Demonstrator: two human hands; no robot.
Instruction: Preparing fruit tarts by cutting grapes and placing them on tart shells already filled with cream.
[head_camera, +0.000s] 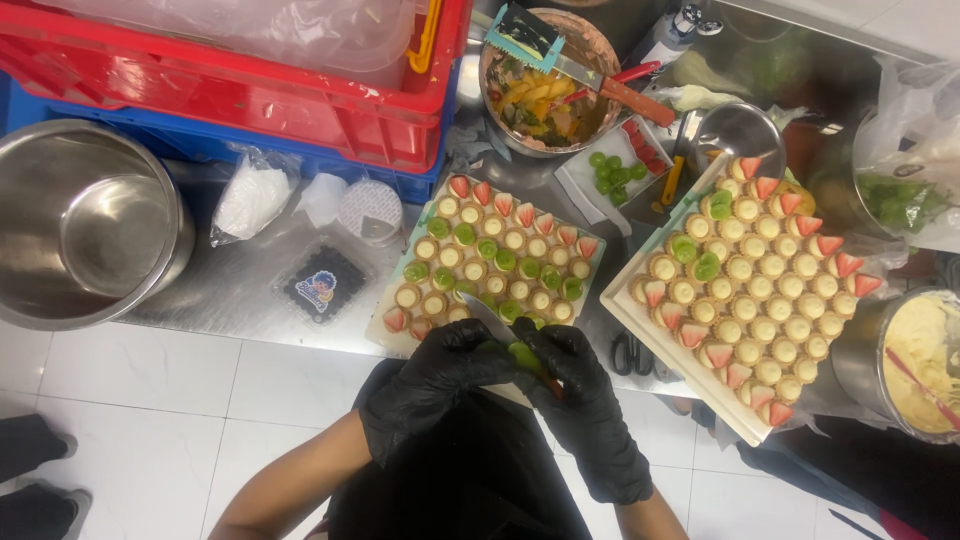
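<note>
Both my hands wear black gloves and meet at the near edge of a steel counter. My left hand (440, 375) pinches a green grape (524, 356). My right hand (578, 395) grips a small knife (487, 318) whose blade points up and left over the grape. Just beyond them lies a pale tray (383, 338) of small cream tartlets topped with strawberry pieces and green grape halves. A second white tray (625, 318) of similar tartlets lies to the right, tilted diagonally.
A large steel bowl (80, 225) stands at the left, red (250, 85) and blue crates behind it. A bowl of fruit scraps (545, 95) with a knife across it, a small tray of cut grapes (615, 175), a cream tub (915, 360) and a punnet of blueberries (322, 283) surround the trays.
</note>
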